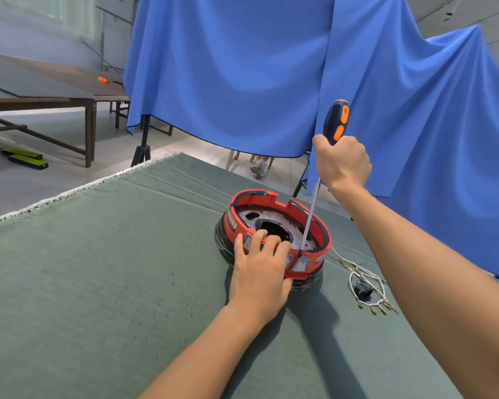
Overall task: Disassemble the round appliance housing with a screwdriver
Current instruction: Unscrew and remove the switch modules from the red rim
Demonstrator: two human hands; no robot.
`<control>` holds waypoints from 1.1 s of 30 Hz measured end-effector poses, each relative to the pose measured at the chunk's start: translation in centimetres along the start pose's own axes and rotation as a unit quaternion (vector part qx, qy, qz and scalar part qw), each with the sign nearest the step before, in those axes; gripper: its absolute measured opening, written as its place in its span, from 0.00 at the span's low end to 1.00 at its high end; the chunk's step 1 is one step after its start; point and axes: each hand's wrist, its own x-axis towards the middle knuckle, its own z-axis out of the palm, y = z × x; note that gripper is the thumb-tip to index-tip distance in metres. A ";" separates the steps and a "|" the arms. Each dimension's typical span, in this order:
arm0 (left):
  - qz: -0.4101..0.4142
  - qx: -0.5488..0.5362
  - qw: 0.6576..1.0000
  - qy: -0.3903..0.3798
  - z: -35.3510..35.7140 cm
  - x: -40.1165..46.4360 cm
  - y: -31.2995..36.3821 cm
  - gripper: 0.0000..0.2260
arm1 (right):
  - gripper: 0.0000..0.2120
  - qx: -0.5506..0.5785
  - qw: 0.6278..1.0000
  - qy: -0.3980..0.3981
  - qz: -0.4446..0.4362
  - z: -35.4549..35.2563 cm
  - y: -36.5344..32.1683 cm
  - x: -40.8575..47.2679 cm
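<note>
Red and round, the housing (274, 237) sits on the green cloth (98, 269) toward the table's far right edge. The left hand (260, 272) grips its near rim, fingers curled over the top and thumb against the outer wall. The right hand (342, 164) is fisted round the screwdriver (336, 120), whose shaft slants down inside the near-right rim. White wires (366, 286) lie just right of the housing.
</note>
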 end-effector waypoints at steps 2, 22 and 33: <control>-0.002 0.002 1.000 -0.005 0.1 0.1 -0.1 0.24 | 0.18 0.008 1.000 0.003 -0.006 -0.4 -0.1 -0.3; 0.001 0.005 1.000 -0.017 -0.2 0.2 -0.1 0.24 | 0.20 0.003 0.975 0.013 -0.223 -5.4 -3.0 -7.4; 0.004 0.002 1.000 0.030 -0.3 0.2 0.3 0.23 | 0.18 -0.068 0.966 -0.038 -0.246 -3.0 -4.4 -5.1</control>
